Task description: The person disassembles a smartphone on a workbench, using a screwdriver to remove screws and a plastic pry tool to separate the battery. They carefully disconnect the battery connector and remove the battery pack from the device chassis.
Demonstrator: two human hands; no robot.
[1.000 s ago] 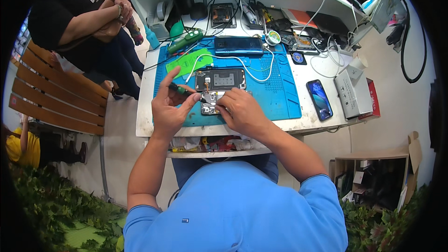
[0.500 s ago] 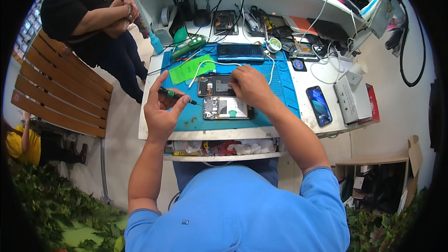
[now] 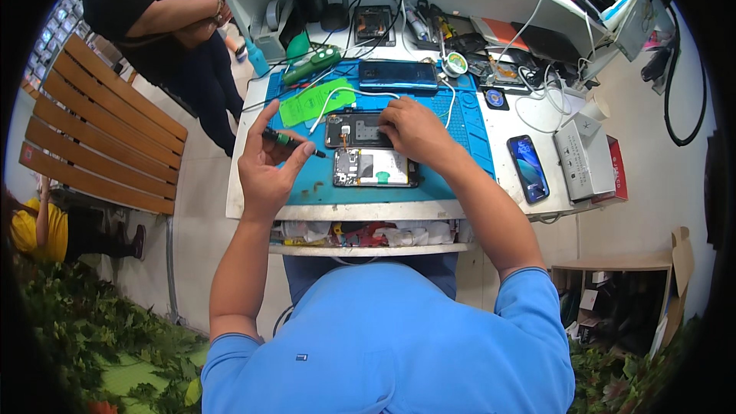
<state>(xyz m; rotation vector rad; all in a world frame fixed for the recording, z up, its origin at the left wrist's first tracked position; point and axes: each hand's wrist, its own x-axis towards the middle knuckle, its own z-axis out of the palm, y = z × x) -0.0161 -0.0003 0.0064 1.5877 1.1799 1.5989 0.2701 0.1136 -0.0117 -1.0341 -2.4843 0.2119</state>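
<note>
Mid-disassembly at a repair bench: the left hand (image 3: 264, 169) pinches a small screwdriver (image 3: 291, 142) while the right hand (image 3: 414, 129) lies fingers-down on an opened phone half (image 3: 356, 130), just right of the tip; next likely needs precise tip placement.

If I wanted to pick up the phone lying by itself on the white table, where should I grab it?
Probably by its two long edges, coming straight down from above. The dark phone lies flat, screen up, on the white table, with open space along both long sides, so fingers need not touch the glass.
</note>
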